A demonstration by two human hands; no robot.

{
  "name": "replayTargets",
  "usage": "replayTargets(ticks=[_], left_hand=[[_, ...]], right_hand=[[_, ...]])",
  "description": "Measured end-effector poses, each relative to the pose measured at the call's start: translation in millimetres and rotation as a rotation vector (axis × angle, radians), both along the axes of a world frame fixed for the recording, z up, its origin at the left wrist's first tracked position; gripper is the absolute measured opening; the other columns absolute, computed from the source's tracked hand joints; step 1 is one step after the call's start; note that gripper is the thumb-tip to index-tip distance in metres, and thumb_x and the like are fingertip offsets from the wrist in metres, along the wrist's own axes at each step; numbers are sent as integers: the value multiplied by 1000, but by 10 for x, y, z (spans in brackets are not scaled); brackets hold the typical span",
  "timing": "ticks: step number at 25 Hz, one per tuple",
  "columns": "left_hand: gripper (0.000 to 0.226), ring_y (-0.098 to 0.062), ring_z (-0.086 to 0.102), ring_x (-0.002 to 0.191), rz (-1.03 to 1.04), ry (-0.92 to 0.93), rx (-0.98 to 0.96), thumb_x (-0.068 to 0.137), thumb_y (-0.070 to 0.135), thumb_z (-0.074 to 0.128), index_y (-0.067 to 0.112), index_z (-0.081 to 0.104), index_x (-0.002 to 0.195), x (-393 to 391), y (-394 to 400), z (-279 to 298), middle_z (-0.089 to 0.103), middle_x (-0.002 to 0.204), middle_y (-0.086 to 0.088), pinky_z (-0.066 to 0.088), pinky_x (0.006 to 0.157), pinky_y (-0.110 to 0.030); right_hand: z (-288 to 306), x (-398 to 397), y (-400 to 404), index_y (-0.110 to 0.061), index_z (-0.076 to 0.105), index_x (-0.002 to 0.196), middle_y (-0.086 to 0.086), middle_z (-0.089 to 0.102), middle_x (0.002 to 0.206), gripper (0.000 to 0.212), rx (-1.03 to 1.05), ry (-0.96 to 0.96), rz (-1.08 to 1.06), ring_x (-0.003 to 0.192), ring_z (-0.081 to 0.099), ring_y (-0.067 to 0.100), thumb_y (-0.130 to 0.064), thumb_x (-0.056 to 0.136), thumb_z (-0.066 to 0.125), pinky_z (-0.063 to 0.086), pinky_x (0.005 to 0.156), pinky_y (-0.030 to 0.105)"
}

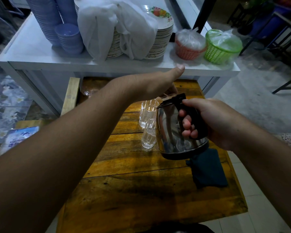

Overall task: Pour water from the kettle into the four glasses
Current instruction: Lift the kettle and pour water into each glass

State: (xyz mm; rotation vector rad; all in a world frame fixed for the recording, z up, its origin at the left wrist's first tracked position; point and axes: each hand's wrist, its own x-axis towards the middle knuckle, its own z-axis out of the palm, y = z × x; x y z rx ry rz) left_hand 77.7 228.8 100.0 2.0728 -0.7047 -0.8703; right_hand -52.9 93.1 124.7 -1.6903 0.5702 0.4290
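Firmly within right-hand fingers (187, 125): kettle (171, 132) handle.

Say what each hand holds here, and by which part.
The right hand holds the kettle by its black handle, off the table. The left hand reaches over the glasses; whether it grips anything cannot be told.

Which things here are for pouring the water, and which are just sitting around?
For the job:
kettle, held by right hand
glasses
left hand reaching past them

Just lying about:
blue bowls
plates
orange basket
green basket
dark cloth
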Motion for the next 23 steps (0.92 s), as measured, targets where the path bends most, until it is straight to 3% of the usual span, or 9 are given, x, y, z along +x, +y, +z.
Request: replayTargets(ticks=[11,23], left_hand=[[100,-18,60,119,13,-35,-6,82,77,9,11,65,130,23,-8,-1,67,129,-8,39,110,-42],[90,-14,63,114,-25,-134,-30,95,68,6,11,68,126,-163,-10,182,69,127,-6,41,109,-40]], right_hand=[[-1,-6,-19,-7,67,87,4,60,54,36,-42,-72,-12,49,63,19,-35,102,51,45,43,23],[-216,-389,11,-11,65,71,2,53,48,35,-11,-232,-225,41,53,19,-33,97,55,38,39,26]])
